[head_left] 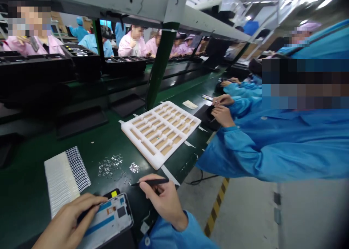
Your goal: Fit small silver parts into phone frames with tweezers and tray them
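My left hand (72, 218) is closed on the upper edge of an opened phone housing (110, 220), which has blue strips and a yellow tab (113, 193) near its top. My right hand (165, 200) pinches dark tweezers (154, 182), their tip pointing left, low over the green bench. By that tip lie a few tiny metal pieces (127, 181). Just beyond them is a small heap of shiny pieces (134, 167), and a wider scatter of similar metal bits (110, 165) spreads to its left. Whether the tweezers grip a piece is too small to tell.
A white foam tray (160, 132) with rectangular slots lies ahead. At left is a sheet of narrow strips (67, 176). Black trays (81, 121) rest farther back. A co-worker in a blue smock (261, 143) works close on the right. A green post (162, 63) rises behind the foam tray.
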The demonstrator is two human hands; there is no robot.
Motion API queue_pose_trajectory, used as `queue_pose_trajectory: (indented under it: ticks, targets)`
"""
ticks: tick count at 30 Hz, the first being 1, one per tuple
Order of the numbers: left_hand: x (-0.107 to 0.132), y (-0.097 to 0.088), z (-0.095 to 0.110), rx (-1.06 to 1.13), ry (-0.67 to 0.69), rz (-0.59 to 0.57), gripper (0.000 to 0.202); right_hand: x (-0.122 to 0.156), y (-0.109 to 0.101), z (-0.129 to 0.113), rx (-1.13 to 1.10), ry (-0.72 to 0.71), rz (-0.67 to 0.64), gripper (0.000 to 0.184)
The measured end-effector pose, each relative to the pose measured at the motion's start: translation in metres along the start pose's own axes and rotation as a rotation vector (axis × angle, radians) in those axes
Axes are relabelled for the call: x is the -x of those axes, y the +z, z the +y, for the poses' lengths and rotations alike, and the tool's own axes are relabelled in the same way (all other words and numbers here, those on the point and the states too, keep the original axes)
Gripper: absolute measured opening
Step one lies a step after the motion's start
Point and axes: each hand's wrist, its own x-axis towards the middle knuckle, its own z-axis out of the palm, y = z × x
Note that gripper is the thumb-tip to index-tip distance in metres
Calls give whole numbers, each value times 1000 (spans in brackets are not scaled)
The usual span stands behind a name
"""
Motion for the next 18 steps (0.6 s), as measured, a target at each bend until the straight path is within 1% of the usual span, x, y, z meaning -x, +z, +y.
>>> queue_pose_trajectory:
  ticks: [4, 7, 9, 12, 15, 18]
  targets:
    - [-6, 2, 8, 91, -76, -76, 41, 6, 14, -23, -65, -39, -222, 19]
    - [-6, 3, 10, 139, -101, -96, 41, 5, 28, -33, -107, -17, -320, 16]
    - [-5, 4, 11, 155, -124, -112, 40, 3, 35, -35, -118, -6, -350, 16]
    - [-5, 5, 12, 160, -174, -133, 39, 1, 42, -35, -82, -27, -362, 14]
    - [-6, 6, 14, 165, -201, -139, 40, 1, 42, -36, -50, -23, -361, 14]
    - [-7, 6, 16, 164, -198, -141, 40, 2, 39, -37, -48, -4, -357, 16]
